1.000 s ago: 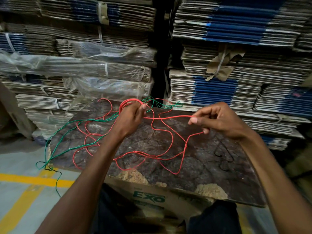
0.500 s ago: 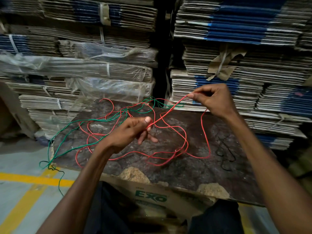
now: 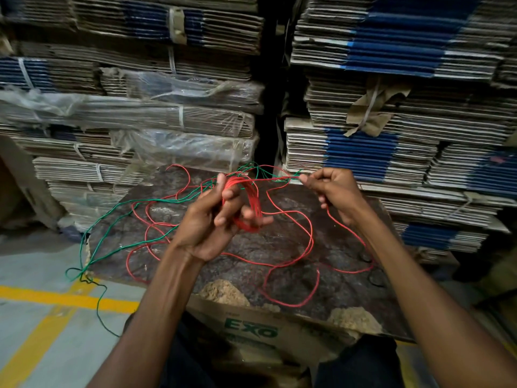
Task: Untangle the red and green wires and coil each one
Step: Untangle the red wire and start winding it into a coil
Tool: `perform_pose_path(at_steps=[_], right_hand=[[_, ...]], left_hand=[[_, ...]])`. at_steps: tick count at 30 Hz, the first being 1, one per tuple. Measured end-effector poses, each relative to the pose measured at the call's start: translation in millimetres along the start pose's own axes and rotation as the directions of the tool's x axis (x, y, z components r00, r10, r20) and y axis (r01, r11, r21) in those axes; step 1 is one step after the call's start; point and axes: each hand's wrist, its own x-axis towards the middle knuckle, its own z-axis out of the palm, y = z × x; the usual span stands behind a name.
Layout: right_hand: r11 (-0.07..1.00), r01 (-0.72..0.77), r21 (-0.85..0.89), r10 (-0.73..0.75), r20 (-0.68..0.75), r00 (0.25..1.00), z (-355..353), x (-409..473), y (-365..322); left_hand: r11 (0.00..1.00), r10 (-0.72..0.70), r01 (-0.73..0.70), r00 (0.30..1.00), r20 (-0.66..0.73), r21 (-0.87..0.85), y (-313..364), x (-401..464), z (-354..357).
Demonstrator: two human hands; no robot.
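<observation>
My left hand [image 3: 212,219] is raised over the dark board [image 3: 279,247], its fingers curled round a small coil of red wire [image 3: 251,203]. My right hand [image 3: 333,189] pinches the red wire to the right of the coil, at about the coil's height. From there the wire drops in loose loops [image 3: 307,247] across the board. The green wire [image 3: 123,214] trails from the far middle of the board, where it crosses red strands, down over the left edge to the floor.
The board lies on a cardboard box [image 3: 251,329] printed EXO, with two crumbly tan lumps [image 3: 223,292] at its near edge. Tall stacks of flattened cartons [image 3: 391,107] stand right behind. Grey floor with yellow lines [image 3: 56,298] is at the left.
My left hand rose and turned palm-up, now with a red coil round its fingers. My right hand, which had swung up and back, came down and sits level with the coil.
</observation>
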Motion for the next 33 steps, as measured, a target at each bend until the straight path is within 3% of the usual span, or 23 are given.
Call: perform_pose_path(at_steps=[2, 5, 12, 18, 22, 25, 29, 33], right_hand=[[1.0, -0.026, -0.012, 0.026, 0.034, 0.999, 4, -5, 8], [0.997, -0.066, -0.033, 0.069, 0.113, 0.991, 9, -16, 15], [0.976, -0.067, -0.206, 0.144, 0.387, 0.911, 20, -50, 21], [0.939, 0.04, -0.343, 0.171, 0.563, 0.809, 17, -67, 4], [0.912, 0.116, -0.393, 0.152, 0.588, 0.794, 7, -75, -7], [0.914, 0.12, -0.388, 0.162, 0.619, 0.768, -4, -81, -13], [0.933, 0.131, -0.336, 0.097, 0.584, 0.806, -22, -86, -29], [0.927, 0.294, -0.234, -0.16, 0.462, 0.872, -29, -81, -54]], left_hand=[[0.991, 0.044, -0.034, 0.997, 0.07, -0.127, 2, 6, -6], [0.98, 0.117, -0.111, 0.993, 0.025, -0.165, 8, 13, -8], [0.948, 0.309, -0.318, 0.92, -0.241, 0.003, 21, 33, -1], [0.93, 0.367, -0.315, 0.84, -0.401, 0.19, 22, 51, -4], [0.861, 0.447, -0.281, 0.816, -0.367, 0.424, 13, 58, -15], [0.706, 0.505, -0.177, 0.805, -0.312, 0.686, 12, 55, -24], [0.397, 0.499, -0.018, 0.844, -0.199, 0.917, 13, 49, -40], [-0.178, 0.34, 0.071, 0.941, -0.007, 0.981, 5, 45, -46]])
